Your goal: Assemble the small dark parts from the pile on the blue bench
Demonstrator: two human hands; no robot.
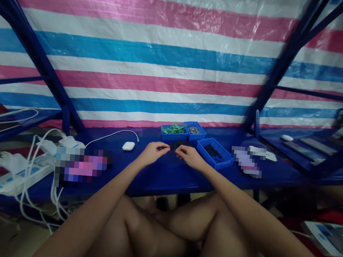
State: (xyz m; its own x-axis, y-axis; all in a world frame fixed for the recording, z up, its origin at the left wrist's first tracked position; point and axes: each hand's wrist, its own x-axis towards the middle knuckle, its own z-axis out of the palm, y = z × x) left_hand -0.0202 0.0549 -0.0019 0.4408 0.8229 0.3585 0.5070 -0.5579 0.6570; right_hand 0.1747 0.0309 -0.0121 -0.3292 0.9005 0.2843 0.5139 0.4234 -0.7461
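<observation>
- On the blue tabletop [161, 177], near its middle, the left hand [153, 153] and right hand [191, 157] face each other across a narrow gap, probably so both sets of fingertips can work on one small spot.
- Thumb and forefinger of the left hand draw close together; whether they meet on a dark piece is too small to tell.
- The right hand curls into a similar fine grip, likely for control over something slight, but I cannot tell what, if anything, it pinches.
- Thin dark pieces [185, 144] lie at and just behind the fingertips, presumably to be within easy reach.
- Just beside the right hand, a blue tray [220, 164] contains more dark pieces [211, 150], its walls keeping them together.
- Behind the hands, two smaller trays touch: one with green pieces [176, 128], one with silvery pieces [193, 130], which seems to keep the kinds apart.
- A white case [128, 146] and a power strip [34, 175] sit off to the left, perhaps out of the fingers' way.
</observation>
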